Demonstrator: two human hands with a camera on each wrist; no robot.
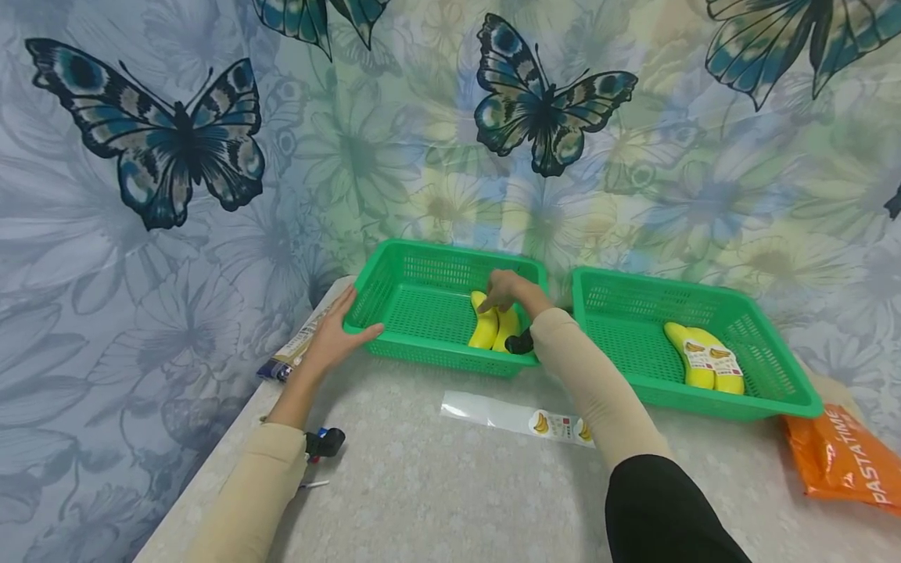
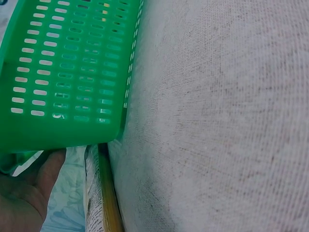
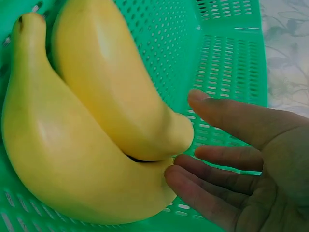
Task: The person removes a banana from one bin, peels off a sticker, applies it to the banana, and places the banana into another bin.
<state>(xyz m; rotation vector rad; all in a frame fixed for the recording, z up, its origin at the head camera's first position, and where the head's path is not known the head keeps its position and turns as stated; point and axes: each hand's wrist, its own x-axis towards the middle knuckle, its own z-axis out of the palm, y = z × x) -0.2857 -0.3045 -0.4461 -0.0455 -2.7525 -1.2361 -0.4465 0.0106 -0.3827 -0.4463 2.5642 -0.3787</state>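
Two yellow bananas (image 3: pixel 72 140) lie side by side at the right end of the left green basket (image 1: pixel 415 313). My right hand (image 1: pixel 510 289) reaches down into this basket over them. In the right wrist view, the right hand's fingers (image 3: pixel 217 188) are spread, fingertips right at the end of one banana, thumb raised apart from the other. My left hand (image 1: pixel 334 336) rests at the basket's left front corner, thumb stretched along the front rim. From the left wrist, the left hand (image 2: pixel 29 193) shows just beyond the basket's end wall.
A second green basket (image 1: pixel 619 313) on the right holds bananas (image 1: pixel 704 360) with a label band. A clear strip with banana labels (image 1: pixel 521 418) lies on the table (image 1: pixel 436 500). At the right is an orange bag (image 1: pixel 841 461); a printed packet (image 1: pixel 281 360) lies behind the left hand.
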